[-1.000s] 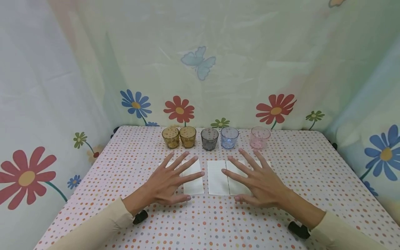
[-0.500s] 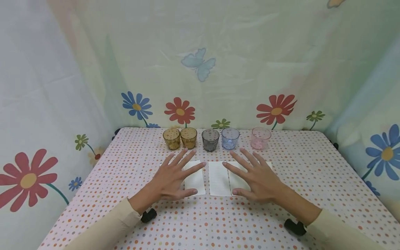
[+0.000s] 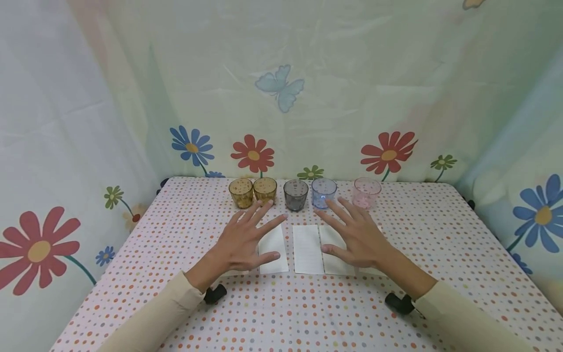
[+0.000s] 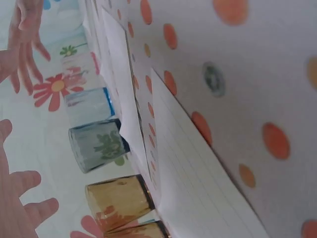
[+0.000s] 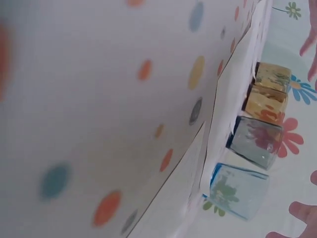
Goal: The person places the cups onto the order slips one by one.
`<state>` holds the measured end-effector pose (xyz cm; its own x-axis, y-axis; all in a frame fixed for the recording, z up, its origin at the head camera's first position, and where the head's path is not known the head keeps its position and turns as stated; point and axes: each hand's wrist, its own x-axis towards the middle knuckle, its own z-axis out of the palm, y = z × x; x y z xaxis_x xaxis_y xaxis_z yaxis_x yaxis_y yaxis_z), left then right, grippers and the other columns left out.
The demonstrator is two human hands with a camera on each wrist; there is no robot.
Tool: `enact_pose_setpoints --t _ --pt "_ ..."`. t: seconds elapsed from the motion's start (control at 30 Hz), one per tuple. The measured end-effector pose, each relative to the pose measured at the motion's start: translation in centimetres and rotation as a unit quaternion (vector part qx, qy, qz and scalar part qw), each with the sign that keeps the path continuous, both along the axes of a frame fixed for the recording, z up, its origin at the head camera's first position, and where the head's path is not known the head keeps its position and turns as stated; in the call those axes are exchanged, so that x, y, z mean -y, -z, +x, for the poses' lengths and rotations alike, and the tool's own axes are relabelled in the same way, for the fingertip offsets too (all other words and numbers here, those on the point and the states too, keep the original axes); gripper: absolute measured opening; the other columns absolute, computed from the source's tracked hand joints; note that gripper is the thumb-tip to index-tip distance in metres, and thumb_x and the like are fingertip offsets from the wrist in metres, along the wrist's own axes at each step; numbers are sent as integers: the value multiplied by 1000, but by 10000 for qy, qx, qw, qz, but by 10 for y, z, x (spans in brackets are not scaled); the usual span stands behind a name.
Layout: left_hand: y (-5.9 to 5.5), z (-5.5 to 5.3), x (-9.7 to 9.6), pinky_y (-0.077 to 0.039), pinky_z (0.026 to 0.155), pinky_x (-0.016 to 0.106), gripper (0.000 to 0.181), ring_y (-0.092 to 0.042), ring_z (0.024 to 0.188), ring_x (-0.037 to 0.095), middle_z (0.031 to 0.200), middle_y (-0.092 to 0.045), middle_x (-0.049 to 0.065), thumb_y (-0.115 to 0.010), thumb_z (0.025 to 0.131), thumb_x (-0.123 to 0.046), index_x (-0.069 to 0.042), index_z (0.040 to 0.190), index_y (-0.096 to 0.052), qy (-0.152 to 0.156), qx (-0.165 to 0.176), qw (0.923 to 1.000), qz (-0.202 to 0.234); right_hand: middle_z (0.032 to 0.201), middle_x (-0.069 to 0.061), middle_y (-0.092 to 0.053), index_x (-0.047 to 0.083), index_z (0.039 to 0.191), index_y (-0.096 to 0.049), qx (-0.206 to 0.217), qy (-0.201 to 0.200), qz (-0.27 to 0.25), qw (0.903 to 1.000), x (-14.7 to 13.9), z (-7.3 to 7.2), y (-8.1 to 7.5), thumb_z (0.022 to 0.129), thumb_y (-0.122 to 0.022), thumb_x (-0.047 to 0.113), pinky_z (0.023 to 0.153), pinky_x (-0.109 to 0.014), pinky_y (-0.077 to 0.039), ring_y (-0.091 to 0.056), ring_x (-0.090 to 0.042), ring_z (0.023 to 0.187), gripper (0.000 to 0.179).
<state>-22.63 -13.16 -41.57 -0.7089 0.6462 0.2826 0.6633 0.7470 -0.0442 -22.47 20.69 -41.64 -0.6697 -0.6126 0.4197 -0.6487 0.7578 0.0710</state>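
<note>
Both hands hover over a row of white lined paper sheets, fingers spread and nothing held. My left hand (image 3: pixel 244 239) covers much of the leftmost paper; beside its thumb shows another paper (image 3: pixel 273 253). My right hand (image 3: pixel 362 239) hangs over the right-hand sheets, partly hiding one paper (image 3: pixel 336 261), while the middle paper (image 3: pixel 308 249) is in full view. Beyond the fingertips stand an amber glass (image 3: pixel 241 194), a second amber glass (image 3: pixel 265 188), a grey glass (image 3: pixel 295 195), a blue glass (image 3: pixel 323 188) and a pink glass (image 3: pixel 366 190). In the head view, right fingertips overlap the blue glass.
A dotted cloth (image 3: pixel 290 318) covers the table. Flowered curtain fabric (image 3: pixel 334 98) hangs behind it and at both sides. A black wrist-worn device (image 3: pixel 215 294) sits under the left wrist, and a similar black device (image 3: pixel 399 303) under the right.
Both hands have moved forward toward the glasses, baring more of the papers' near edges. Glasses and papers stay where they were.
</note>
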Motion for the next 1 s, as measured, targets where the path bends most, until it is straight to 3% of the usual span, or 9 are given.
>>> enact_pose_setpoints --t 0.4,0.63,0.8,1.0 --pt "1 -13 1 -36 110 66 87 -22 154 35 170 -18 5 -46 90 -75 -41 163 -14 -192 388 9972 616 164 -13 -32 29 161 -28 252 403 -114 9988 6 -14 -2 91 -56 68 105 -74 -34 -28 -45 148 84" --pt "3 -21 6 -39 106 68 87 -25 152 37 168 -23 10 -50 91 -72 -37 163 -18 -189 602 9936 934 165 -13 -29 27 162 -28 403 450 -225 9979 15 -24 -7 91 -59 65 109 -72 -31 -26 -45 149 86" --pt "3 -23 9 -42 103 67 86 -25 153 35 168 -22 10 -47 92 -74 -39 163 -15 -280 723 9914 1050 164 -13 -31 26 161 -29 281 408 -225 9985 26 -34 -12 91 -54 69 109 -71 -32 -25 -44 150 86" --pt "4 -21 14 -39 105 70 86 -26 152 37 168 -21 9 -46 92 -75 -40 163 -13 -384 1024 9868 1197 165 -11 -30 27 161 -28 234 301 -229 9990 42 -44 -16 92 -48 74 116 -70 -21 -18 -43 152 87"
